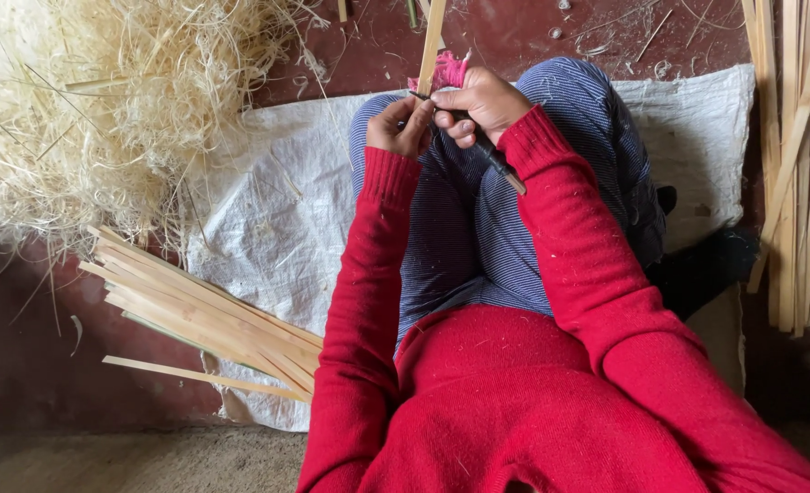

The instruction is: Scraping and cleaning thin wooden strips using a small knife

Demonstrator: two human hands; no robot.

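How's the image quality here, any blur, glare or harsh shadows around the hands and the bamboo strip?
Head view: soft, even light, no glare or hard shadows. The left hand, right hand and bamboo strip are fairly sharp. The pile of shavings is bright, nearly washed out. The right edge is dim, and wide-angle bending shows at the borders.

Shavings heap crowds left; strip bundle blocks right.
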